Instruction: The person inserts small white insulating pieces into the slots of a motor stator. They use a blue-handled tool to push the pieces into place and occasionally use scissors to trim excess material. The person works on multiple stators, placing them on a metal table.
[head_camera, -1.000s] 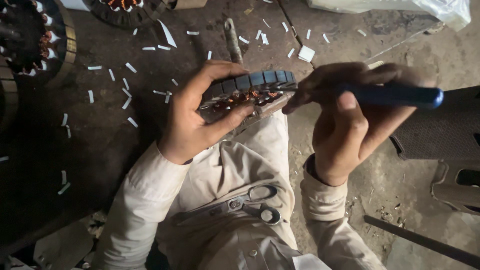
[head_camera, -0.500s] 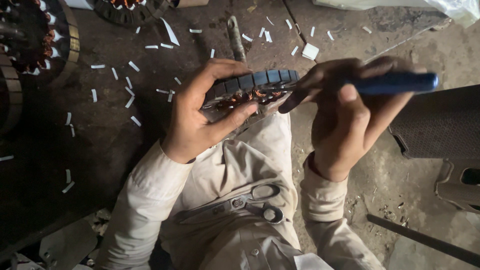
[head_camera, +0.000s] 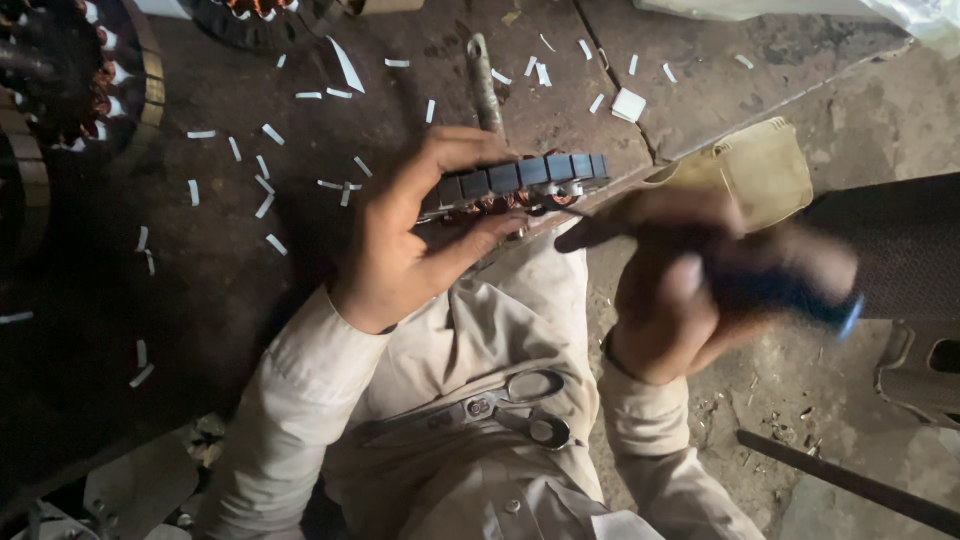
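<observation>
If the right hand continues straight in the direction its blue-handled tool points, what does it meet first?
Probably the dark, slotted metal stator with copper windings, held by the left hand. The right hand and tool are blurred, so the tip and depth are uncertain.

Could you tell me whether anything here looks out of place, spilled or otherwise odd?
Yes: small white strips lie scattered loose over the dark floor above the left hand, like offcuts. A pair of scissors rests unsecured on the person's lap. The right hand is too blurred to judge.
</observation>
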